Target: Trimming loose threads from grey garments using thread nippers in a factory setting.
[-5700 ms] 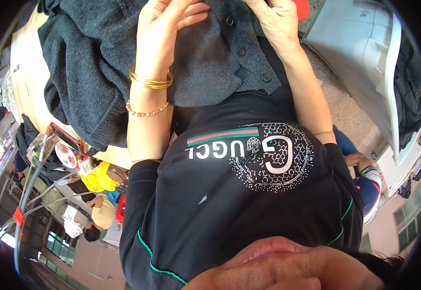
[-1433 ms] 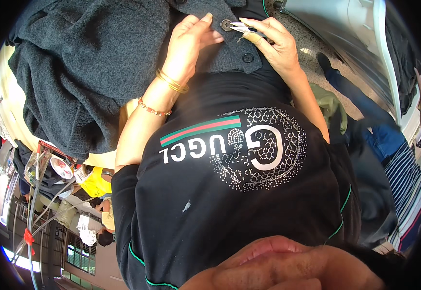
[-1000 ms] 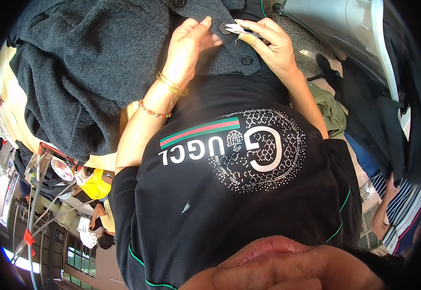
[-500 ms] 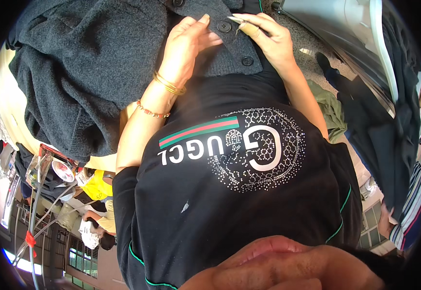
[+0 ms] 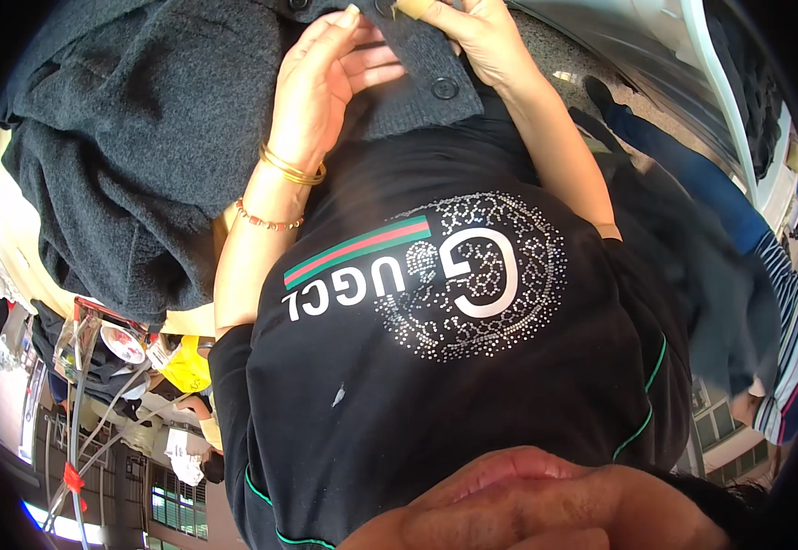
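A dark grey knitted cardigan [image 5: 142, 137] is bunched over the table and reaches across my lap. Its ribbed button band [image 5: 426, 110] carries dark round buttons, one of them a button [image 5: 445, 88] near the lower corner. My left hand [image 5: 316, 82] holds the band's edge, thumb raised at the top and the other fingers tucked toward its underside. My right hand [image 5: 477, 41] is bent over the band near another button [image 5: 385, 5], with tan tape round a digit. The upper picture edge cuts off its fingertips, so what they pinch is hidden.
At the left is a pale table edge [image 5: 27, 220]. A grey-white machine or bin side [image 5: 637, 32] stands at the upper right. Beside my right arm a person in a striped sleeve [image 5: 789, 339] handles dark cloth [image 5: 692, 247]. A yellow bag [image 5: 186, 365] and clutter lie lower left.
Both hands and the button band have shifted up and left in the picture. A small silver pointed tip in my right fingers has gone from sight. The person at right has moved dark cloth closer.
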A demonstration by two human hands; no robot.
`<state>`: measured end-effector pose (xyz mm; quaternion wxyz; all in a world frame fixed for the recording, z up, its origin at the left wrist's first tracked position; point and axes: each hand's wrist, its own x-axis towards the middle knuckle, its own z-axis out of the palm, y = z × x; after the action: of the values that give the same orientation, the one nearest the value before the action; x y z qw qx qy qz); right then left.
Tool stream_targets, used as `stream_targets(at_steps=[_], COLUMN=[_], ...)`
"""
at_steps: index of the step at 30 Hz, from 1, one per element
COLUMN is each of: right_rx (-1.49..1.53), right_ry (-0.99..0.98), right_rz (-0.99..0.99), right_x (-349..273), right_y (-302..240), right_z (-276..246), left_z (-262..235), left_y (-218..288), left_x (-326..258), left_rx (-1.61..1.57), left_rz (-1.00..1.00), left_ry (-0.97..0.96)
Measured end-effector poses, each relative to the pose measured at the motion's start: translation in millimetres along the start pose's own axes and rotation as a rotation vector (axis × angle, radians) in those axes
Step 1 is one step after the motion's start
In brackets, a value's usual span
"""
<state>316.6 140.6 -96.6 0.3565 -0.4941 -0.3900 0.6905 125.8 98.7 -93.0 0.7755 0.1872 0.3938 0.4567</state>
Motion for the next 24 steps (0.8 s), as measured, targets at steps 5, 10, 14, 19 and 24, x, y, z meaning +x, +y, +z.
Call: stream_targets(at_steps=[5,10,14,19,24], right_rx=[0.123,0.112,0.078,0.046,0.007], right_ry=[0.104,0.086,0.104,0.1,-0.008], right_rz=[-0.007,-0.034,-0.001,0.001,-0.139], right_x=[4,7,5,5,2], right_y=[0,-1,-4,-1,5], right_z=[9,9,8,8,-1], left_z=[1,2,5,5,7], left_y=[-9,-9,-5,-6,-4], left_x=[-3,-4,-5,-6,-7], left_rx=[0.156,0.134,0.166,0.222,0.226], left_rz=[-0.21,-0.298,-0.271,-0.261,-0.246], left_ry=[-0.113,-0.189,-0.18,-0.194,-0.182])
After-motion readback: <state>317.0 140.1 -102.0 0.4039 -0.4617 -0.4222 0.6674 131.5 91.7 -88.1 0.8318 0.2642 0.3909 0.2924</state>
